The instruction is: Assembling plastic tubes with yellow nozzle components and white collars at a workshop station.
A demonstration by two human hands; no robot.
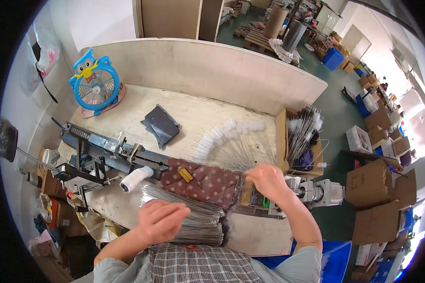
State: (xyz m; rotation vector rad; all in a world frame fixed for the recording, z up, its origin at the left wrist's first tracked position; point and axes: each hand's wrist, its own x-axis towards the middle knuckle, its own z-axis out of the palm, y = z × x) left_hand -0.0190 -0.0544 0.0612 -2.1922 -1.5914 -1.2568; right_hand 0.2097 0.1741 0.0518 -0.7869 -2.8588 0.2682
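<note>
Head view shows an elongated bundle of thin silver metal wires (200,228) lying left-to-right, closest to the half-folded left hand (163,220), the curled right hand (266,181) farther right, neither's grip determinable.

Bench (193,104), loaded
Wires (200,227) are bunched by the left hand (163,220), tufted wires (230,127) spread beyond the right hand (267,180); dark cloth (163,127) is laid farther off.

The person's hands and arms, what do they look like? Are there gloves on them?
No gloves! The left hand and right hand are both bare, and so are the forearms. I see no watch or bracelet. The sleeves are plain pale grey, ending near the elbows.
</note>
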